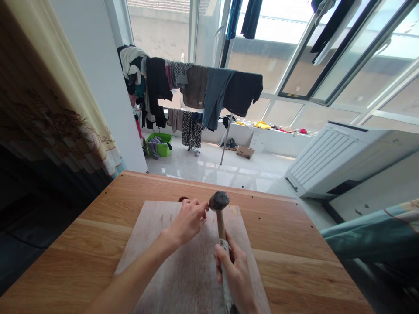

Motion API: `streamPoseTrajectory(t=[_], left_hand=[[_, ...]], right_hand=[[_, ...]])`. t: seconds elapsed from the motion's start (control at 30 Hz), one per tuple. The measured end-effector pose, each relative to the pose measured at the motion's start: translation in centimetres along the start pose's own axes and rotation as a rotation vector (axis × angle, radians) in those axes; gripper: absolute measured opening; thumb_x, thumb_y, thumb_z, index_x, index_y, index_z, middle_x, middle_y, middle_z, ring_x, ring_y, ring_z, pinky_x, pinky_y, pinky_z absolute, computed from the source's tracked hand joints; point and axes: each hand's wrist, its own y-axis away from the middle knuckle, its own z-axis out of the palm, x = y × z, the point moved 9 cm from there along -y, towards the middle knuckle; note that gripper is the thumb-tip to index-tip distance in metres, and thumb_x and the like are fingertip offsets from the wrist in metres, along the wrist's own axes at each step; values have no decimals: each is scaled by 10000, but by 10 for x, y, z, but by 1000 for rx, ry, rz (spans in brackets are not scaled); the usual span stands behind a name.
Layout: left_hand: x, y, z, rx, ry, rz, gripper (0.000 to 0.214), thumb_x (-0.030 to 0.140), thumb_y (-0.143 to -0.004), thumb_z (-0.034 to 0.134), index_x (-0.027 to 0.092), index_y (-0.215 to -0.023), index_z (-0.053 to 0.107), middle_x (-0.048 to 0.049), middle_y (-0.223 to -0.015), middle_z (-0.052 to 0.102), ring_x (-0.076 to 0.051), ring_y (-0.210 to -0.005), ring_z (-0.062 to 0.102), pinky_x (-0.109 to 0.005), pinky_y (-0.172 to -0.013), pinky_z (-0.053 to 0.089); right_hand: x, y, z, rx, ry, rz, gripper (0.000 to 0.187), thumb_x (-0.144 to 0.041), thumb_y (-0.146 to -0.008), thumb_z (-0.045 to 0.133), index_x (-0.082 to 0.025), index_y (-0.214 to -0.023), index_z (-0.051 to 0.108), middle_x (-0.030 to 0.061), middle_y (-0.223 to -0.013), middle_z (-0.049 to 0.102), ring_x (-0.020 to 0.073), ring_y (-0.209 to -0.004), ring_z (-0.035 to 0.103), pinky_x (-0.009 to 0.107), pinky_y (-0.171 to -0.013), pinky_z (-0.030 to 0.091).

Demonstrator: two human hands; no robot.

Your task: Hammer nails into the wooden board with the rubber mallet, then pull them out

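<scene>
Here's the hammer [221,226], one of it, coming up from the near edge over the board: pale, patchy wrapping low on the handle, bare tan wood above, then a blunt, dark grey head with a worn, mottled face. The right hand [237,266] has it, fingers wrapped firmly round the wrapped stretch, thumb laid along the near side. And across to the left hand [190,220], reaching over the board, fingers bent and bunched, index fingertip just beside the hammer head; whether those tips pinch anything, one can't tell from here.

Under both hands lies one board [186,279], whitish and streaked, flecked with small dark marks. Two thin nails stand in it, left of the left hand: one nail [162,216], then a second nail [170,215] close by. The board sits flat on one wooden table [294,266], honey-brown and grained, and a round brown object [183,199] peeks out past the board's far edge. Beyond, on the shiny floor, one green basket [163,148] of clothes, one cardboard box [245,151], and a loaded drying rack [227,138].
</scene>
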Motion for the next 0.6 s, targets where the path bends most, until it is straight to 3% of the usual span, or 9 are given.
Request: streamPoseTrajectory(t=[0.13, 0.43, 0.6], left_hand=[[-5, 2, 1, 29, 7, -35, 335, 52, -846, 635, 230, -1118, 553, 17, -923, 755, -228, -1019, 623, -409, -944, 347], [-5, 3, 2, 30, 31, -76, 323, 62, -837, 657, 217, -1088, 527, 11, -921, 761, -228, -1004, 633, -412, -942, 354], [-8, 2, 3, 38, 4, -83, 317, 72, -850, 621, 209, -1124, 539, -18, -958, 757, -236, -1017, 639, -403, -931, 373]], right_hand=[[-2, 5, 0, 16, -9, 16, 683, -567, -884, 630, -80, -1360, 576, -84, -565, 483, 79, -368, 412, 182, -330, 393], [-3, 19, 5, 36, 50, 58, 718, -585, -863, 627, -55, -1346, 588, -76, -545, 515, 87, -326, 463, 179, -322, 389], [-2, 19, 10, 12, 111, 39, 635, -531, -897, 599, -75, -1339, 613, -68, -530, 528, 90, -324, 464, 177, -323, 383]])
